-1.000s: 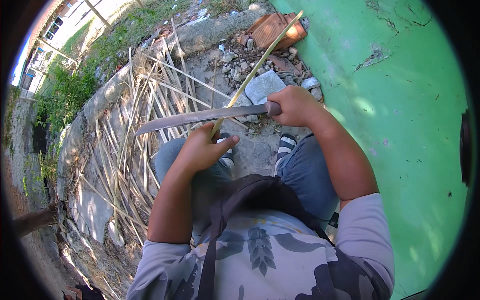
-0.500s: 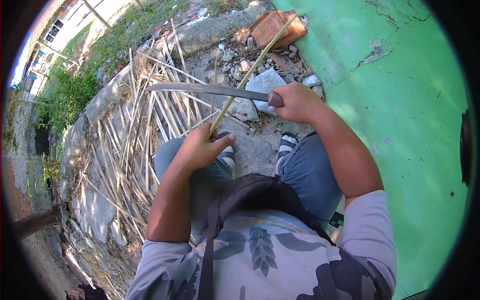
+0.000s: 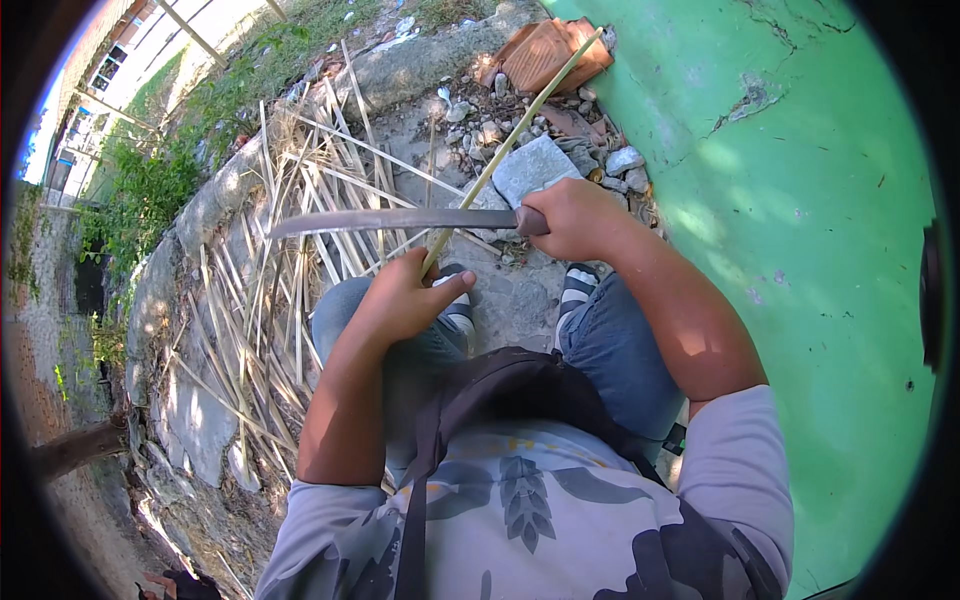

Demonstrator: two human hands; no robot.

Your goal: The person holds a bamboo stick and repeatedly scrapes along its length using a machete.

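My left hand (image 3: pixel 410 295) is closed round the lower end of a pale green bamboo strip (image 3: pixel 520 125), which slants up and away to the right. In my right hand (image 3: pixel 577 220) is the handle of a machete (image 3: pixel 385 219). Its long, dark, slightly curved blade points left and lies across the strip, a little beyond my left hand. Whether the edge bites into the strip I cannot tell. Many pale split strips (image 3: pixel 290 270) lie in a loose heap on the ground to the left of my knees.
Grey stone blocks (image 3: pixel 535 170) and rubble lie ahead of my feet, with orange clay tiles (image 3: pixel 553 58) behind them. A cracked green floor (image 3: pixel 800 250) spreads along the right. Green plants (image 3: pixel 150 185) grow at the far left, by a low concrete edge. A dark bag strap crosses my lap.
My right hand has drawn the machete back toward me and slightly left, so the blade crosses the strip closer to my left hand. The left hand has hardly moved.
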